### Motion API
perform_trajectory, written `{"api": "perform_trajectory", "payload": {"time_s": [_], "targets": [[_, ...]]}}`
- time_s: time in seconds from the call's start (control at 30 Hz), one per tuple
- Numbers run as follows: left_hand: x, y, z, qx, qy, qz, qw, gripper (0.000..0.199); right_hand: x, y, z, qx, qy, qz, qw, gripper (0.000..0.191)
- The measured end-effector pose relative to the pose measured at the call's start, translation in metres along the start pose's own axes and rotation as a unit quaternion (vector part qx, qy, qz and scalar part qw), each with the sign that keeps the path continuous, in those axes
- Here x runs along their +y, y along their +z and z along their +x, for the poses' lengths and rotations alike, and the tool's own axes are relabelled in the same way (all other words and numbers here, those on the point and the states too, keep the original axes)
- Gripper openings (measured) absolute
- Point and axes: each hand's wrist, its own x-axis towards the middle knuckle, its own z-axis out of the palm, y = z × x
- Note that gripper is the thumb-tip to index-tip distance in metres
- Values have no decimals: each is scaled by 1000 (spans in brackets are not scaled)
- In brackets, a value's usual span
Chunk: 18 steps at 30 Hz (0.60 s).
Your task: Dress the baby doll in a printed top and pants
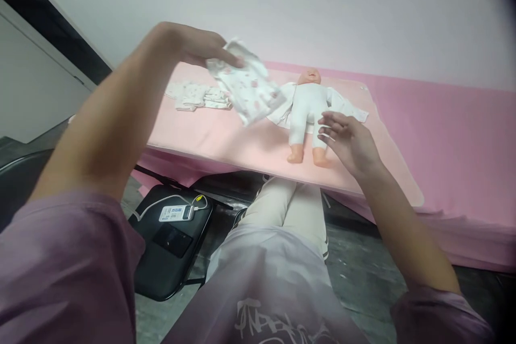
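Raised above the table, my left hand [213, 51] grips a folded white baby garment [252, 86] with small pink prints; its exact cut I cannot tell. A baby doll [309, 99] with a white cloth body lies on its back, feet toward me. Under the doll spreads a white long-sleeved baby top [344, 105], its sleeves out to both sides. My right hand [349, 142] hovers beside the doll's leg, fingers apart and holding nothing.
Folded patterned baby clothes [201, 97] lie at the left on the pink mat [226, 142], which covers a pink-draped table [455, 161]. A black chair [155, 274] at lower left bears a white power bank [176, 213] with a cable and a dark phone [172, 241].
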Motion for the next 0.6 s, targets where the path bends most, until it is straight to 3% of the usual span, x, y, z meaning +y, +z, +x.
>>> {"api": "perform_trajectory", "payload": {"time_s": [0.1,0.17,0.23,0.3,0.37,0.43,0.53,0.6], "targets": [[-24,-17,-3,41,-63,33,997,121,22,6,-4,9,72,102,992,30],[-50,-36,2,53,-144,46,987,122,34,11,-3,5,100,139,985,24],[-88,-63,9,-4,-277,36,960,118,45,14,-1,-3,122,154,980,20],[-136,-97,16,-165,-412,-13,896,109,55,16,1,-14,146,157,977,18],[-188,-128,15,-234,-443,-28,865,99,63,14,3,-22,168,148,974,20],[-237,-151,6,-256,-445,-10,858,93,69,9,3,-14,185,128,974,23],[-290,-167,-16,-227,-469,27,853,91,73,-6,4,10,207,91,974,27],[-307,-164,-31,-169,-508,9,844,87,73,-18,5,25,209,58,976,30]]}}
